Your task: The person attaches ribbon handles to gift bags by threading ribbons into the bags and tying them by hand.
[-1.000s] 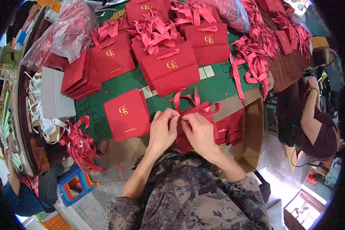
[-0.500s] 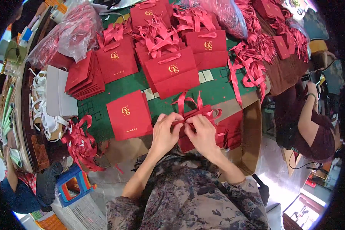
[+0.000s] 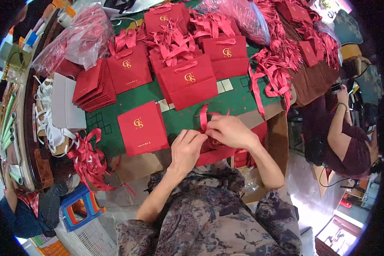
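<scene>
Over the green mat, both hands (left hand, right hand) pinch a red bag's ribbon.

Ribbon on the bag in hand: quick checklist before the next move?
1. Both hands on the work: ok. Left hand and right hand meet at the ribbon.
2. Ribbon pinched: cannot tell, fingers hide the contact.
3. Bag supported: ok, it lies at the table's near edge under the hands.
4. Knot state: cannot tell, covered by the hands.
5. Space to work: ok, green mat just beyond the hands is bare.
6. Flat bag apart from the left hand: ok.
</scene>
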`<state>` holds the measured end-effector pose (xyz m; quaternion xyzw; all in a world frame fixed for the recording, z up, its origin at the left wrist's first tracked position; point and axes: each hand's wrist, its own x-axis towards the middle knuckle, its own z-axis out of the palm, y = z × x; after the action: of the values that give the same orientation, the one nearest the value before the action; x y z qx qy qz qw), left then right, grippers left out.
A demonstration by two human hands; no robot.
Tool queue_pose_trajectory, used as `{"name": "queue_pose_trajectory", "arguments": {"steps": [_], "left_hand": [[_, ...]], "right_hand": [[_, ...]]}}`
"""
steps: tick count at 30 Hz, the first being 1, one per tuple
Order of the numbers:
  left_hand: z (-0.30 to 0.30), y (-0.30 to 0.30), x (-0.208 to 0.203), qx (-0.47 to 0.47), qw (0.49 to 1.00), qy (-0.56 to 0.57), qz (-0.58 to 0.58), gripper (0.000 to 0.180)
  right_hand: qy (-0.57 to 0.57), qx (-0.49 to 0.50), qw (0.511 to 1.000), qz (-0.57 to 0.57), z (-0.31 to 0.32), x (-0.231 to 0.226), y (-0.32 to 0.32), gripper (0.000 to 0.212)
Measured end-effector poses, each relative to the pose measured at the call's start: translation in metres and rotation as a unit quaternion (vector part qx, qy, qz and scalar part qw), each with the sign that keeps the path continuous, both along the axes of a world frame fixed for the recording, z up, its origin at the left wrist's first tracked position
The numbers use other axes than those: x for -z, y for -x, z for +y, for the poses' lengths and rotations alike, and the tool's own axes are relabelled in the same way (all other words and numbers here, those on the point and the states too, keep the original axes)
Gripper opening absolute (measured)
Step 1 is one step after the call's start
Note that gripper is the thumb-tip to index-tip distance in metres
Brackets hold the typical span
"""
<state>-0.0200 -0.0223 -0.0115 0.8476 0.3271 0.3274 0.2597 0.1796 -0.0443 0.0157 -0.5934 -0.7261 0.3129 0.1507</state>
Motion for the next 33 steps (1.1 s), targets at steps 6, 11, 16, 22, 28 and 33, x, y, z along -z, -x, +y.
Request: {"name": "queue_pose_trajectory", "arguments": {"steps": [6, 11, 16, 22, 28, 33], "left_hand": [[0.009, -0.003, 0.002, 0.023, 0.999, -0.02, -0.021, 0.017], [0.013, -0.002, 0.005, 0.025, 0.996, 0.085, -0.001, 0.016], [0.02, -0.005, -0.002, -0.017, 0.994, 0.111, 0.01, 0.02], [0.023, -0.015, -0.003, -0.06, 0.997, 0.056, 0.0, 0.025], [0.028, -0.037, -0.005, -0.102, 0.991, 0.077, 0.046, 0.025], [0.032, -0.041, 0.016, -0.091, 0.988, 0.117, 0.034, 0.023]], "right_hand": [[0.088, 0.005, 0.988, 0.126, 0.022, 0.01, -0.009, 0.019], [0.022, 0.162, 0.967, 0.195, 0.019, 0.033, -0.006, 0.025], [-0.002, 0.279, 0.923, 0.266, 0.012, 0.02, -0.013, 0.026], [-0.091, 0.314, 0.942, 0.078, -0.01, 0.02, -0.045, 0.019], [-0.118, 0.329, 0.936, -0.025, -0.007, 0.029, -0.029, 0.022], [-0.151, 0.3, 0.942, 0.026, 0.0, 0.042, -0.024, 0.014]]}}
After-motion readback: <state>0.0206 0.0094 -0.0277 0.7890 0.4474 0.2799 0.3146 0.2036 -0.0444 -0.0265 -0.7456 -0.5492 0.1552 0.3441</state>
